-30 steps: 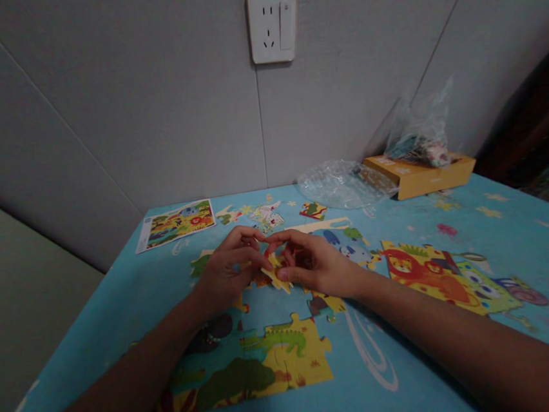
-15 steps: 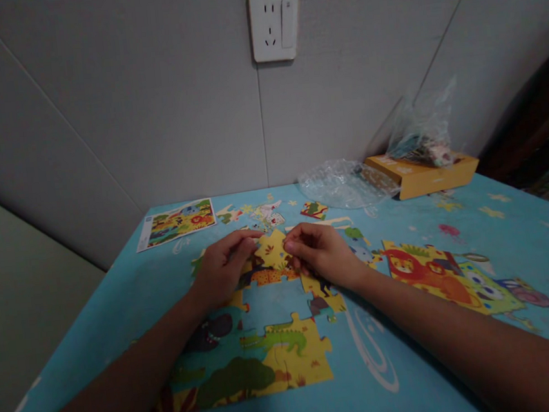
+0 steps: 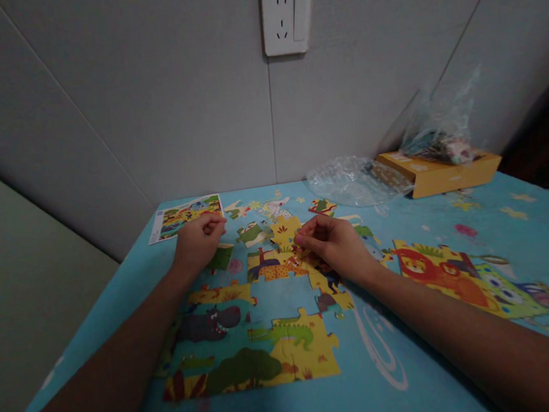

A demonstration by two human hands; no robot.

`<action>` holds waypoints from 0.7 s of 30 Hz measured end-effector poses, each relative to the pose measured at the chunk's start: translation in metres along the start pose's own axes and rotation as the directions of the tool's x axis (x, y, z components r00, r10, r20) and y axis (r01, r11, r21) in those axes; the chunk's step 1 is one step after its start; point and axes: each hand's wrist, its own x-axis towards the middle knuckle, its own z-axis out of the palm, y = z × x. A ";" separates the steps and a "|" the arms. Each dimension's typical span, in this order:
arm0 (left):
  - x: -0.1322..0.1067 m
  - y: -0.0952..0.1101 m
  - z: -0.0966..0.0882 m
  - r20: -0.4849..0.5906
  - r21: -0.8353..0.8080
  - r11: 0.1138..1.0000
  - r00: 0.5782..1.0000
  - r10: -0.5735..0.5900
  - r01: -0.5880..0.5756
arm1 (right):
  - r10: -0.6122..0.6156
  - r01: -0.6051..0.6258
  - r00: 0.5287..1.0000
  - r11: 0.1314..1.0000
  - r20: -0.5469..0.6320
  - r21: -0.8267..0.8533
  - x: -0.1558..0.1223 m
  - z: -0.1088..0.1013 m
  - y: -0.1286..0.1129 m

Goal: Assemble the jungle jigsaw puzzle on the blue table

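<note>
My right hand [image 3: 334, 245] pinches the right edge of a yellow puzzle piece [image 3: 285, 231] with a small plant print, held at the joined pieces bearing a leopard [image 3: 273, 269]. Away to the left, my left hand [image 3: 200, 240] has its fingers curled together, with nothing visible in them, near the printed picture card [image 3: 185, 216]. Below my hands lies a joined puzzle section with a hippo [image 3: 213, 325] and a crocodile [image 3: 287, 334]. A gap between the sections shows the blue tablecloth. Loose green pieces [image 3: 252, 234] lie between my hands.
To the right is a joined lion section [image 3: 436, 274]. Clear plastic wrap [image 3: 354, 182] and an orange box [image 3: 451, 175] with a plastic bag [image 3: 446, 131] on it sit along the wall. A small loose piece [image 3: 322, 206] lies at the back. A socket [image 3: 288, 13] is on the wall.
My left hand has let go of the yellow puzzle piece and moved left towards the picture card. My right hand still holds the piece. The view has shifted slightly left.
</note>
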 end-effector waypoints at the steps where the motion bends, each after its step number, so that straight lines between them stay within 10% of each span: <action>1: 0.000 -0.002 -0.001 0.018 0.028 1.000 1.000 0.010 -0.010 | -0.029 0.029 0.999 0.999 -0.016 -0.036 0.001 0.000 0.001; 13: 0.000 0.003 -0.015 0.215 0.271 0.917 0.947 0.238 -0.292 | -0.155 0.122 0.983 0.953 -0.101 -0.278 0.005 -0.008 0.003; 21: -0.002 0.005 -0.012 0.225 0.326 0.917 0.961 0.159 -0.228 | -0.136 0.091 0.983 0.946 -0.125 -0.311 0.004 -0.008 0.001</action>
